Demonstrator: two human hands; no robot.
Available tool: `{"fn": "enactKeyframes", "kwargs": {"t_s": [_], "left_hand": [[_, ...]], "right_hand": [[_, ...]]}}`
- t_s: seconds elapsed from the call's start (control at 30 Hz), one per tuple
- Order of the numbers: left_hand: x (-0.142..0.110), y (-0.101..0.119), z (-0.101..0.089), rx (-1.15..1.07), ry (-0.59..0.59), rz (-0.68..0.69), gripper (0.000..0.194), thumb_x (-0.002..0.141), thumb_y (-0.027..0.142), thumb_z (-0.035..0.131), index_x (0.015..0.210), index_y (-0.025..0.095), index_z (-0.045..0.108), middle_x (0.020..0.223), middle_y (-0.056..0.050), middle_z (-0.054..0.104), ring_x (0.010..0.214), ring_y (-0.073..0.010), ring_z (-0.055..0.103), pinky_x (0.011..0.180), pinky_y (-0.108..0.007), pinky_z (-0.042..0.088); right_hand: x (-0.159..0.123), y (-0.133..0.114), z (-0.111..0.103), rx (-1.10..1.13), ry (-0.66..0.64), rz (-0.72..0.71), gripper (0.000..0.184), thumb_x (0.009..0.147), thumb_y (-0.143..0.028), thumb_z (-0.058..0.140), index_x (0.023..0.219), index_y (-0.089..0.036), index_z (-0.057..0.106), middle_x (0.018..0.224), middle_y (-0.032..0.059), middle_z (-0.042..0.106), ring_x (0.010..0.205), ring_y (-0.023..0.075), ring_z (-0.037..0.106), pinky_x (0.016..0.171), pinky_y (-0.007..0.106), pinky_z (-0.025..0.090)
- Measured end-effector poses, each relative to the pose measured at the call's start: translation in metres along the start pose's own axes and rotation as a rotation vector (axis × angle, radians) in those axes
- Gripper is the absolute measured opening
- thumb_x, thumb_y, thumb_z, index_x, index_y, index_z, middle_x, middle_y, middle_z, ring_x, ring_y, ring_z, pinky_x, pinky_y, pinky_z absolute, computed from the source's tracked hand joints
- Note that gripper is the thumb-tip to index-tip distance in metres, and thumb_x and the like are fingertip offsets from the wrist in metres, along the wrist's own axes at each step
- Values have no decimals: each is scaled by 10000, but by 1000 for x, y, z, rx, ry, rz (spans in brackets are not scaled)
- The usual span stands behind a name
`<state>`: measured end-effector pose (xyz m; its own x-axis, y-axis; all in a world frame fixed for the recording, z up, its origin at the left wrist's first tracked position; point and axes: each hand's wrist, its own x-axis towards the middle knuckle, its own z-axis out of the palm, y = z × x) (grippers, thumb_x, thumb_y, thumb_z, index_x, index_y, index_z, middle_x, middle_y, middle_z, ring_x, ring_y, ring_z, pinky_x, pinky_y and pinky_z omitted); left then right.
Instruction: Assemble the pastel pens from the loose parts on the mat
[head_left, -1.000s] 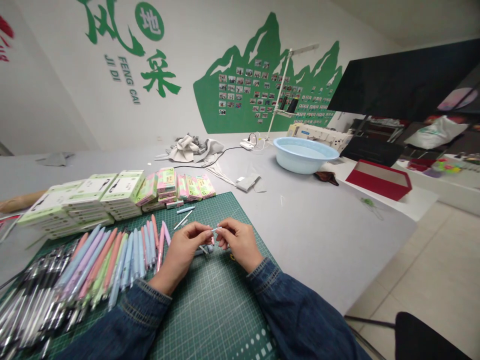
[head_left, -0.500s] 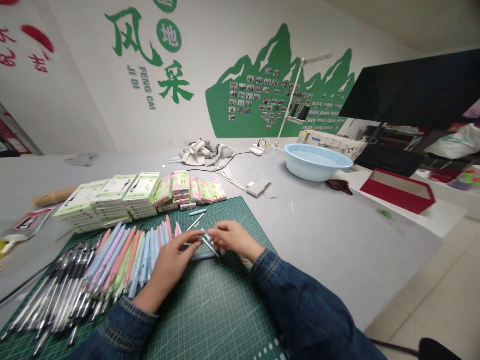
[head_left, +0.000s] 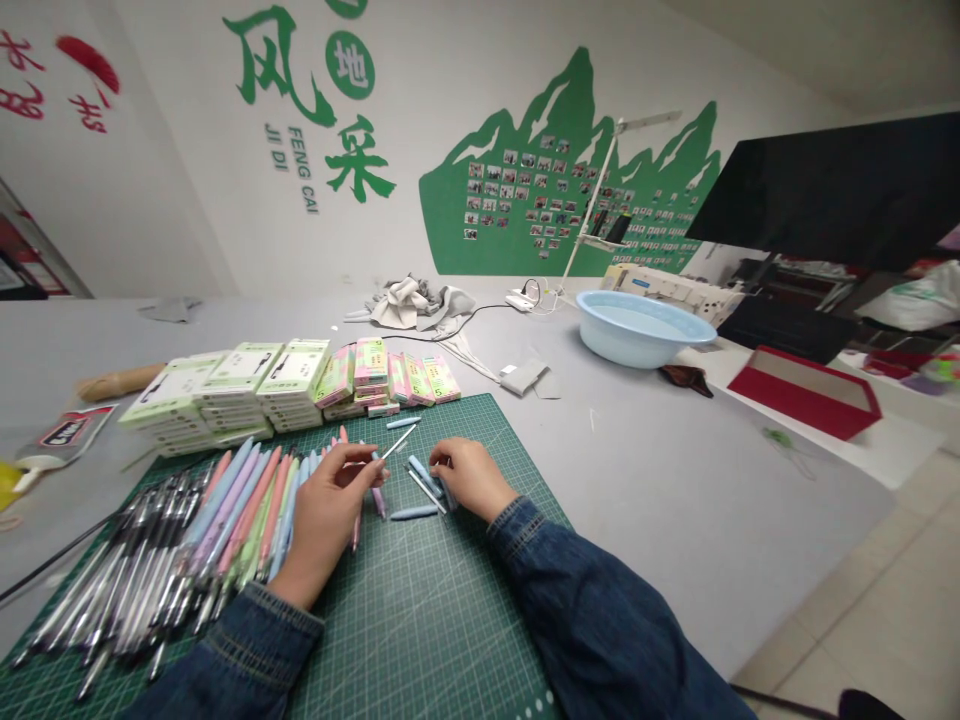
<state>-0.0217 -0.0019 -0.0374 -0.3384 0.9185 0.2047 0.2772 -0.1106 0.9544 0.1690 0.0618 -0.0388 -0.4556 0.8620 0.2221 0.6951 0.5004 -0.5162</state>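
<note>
On the green cutting mat (head_left: 450,610), my left hand (head_left: 330,510) has its thumb and forefinger pinched at the lower end of a thin white pen refill (head_left: 400,441). The fingertips partly hide that end. My right hand (head_left: 472,478) is curled over light blue pen parts (head_left: 424,474), fingers closed; what lies inside them is hidden. A second slim white stick (head_left: 427,492) lies beside those parts. Just below is a light blue pen barrel (head_left: 414,513), and a short blue piece (head_left: 403,423) lies farther back. A purple pen (head_left: 378,500) shows under my left hand.
Many pastel pens (head_left: 244,500) and clear pens with black grips (head_left: 120,570) cover the mat's left side. Behind stand stacked white-green boxes (head_left: 296,375) and small pink-green boxes (head_left: 370,365). A blue basin (head_left: 641,335) and red box (head_left: 802,390) are to the right.
My hands have drawn apart. The left moved left to the white refill's end; the right stayed by the blue parts, which now lie uncovered on the mat. The view shifted slightly.
</note>
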Motion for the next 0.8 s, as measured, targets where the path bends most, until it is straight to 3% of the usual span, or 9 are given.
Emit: {"fn": "enactKeyframes", "kwargs": {"t_s": [0.23, 0.37, 0.5, 0.67, 0.8], "left_hand": [[-1, -1, 0, -48, 28, 22, 303, 731, 414, 674, 935, 196, 622, 849, -21, 687, 767, -211, 702, 725, -320, 543], [-2, -1, 1, -79, 21, 20, 315, 727, 408, 679, 942, 185, 619, 844, -24, 680, 761, -210, 701, 735, -334, 549], [1, 2, 0, -204, 20, -2, 322, 726, 396, 688, 941, 173, 601, 864, -25, 668, 773, -201, 695, 756, -352, 555], [3, 20, 3, -265, 57, 45, 303, 719, 374, 697, 919, 161, 616, 821, -23, 675, 785, -184, 674, 781, -346, 545], [1, 40, 12, -221, 48, 111, 274, 730, 350, 694, 926, 168, 635, 826, -24, 677, 790, -169, 653, 772, -308, 523]], "right_hand": [[5, -26, 19, -212, 7, -8, 143, 821, -195, 572, 957, -184, 613, 953, 79, 642, 943, 198, 564, 764, 274, 394], [9, -28, 23, -118, 31, 63, 233, 796, -115, 544, 1015, -162, 607, 941, 101, 660, 929, 210, 581, 779, 296, 402], [6, -27, 15, 336, 50, 140, 251, 749, -131, 590, 983, -181, 665, 887, 57, 685, 868, 192, 602, 801, 310, 424], [-14, -27, -2, 1146, -121, 230, 248, 697, -245, 685, 926, -152, 706, 908, 57, 696, 816, 164, 614, 798, 321, 466], [-28, -27, -11, 1459, -226, 277, 329, 653, -271, 754, 952, -148, 694, 929, 73, 682, 807, 170, 641, 796, 356, 498]]}}
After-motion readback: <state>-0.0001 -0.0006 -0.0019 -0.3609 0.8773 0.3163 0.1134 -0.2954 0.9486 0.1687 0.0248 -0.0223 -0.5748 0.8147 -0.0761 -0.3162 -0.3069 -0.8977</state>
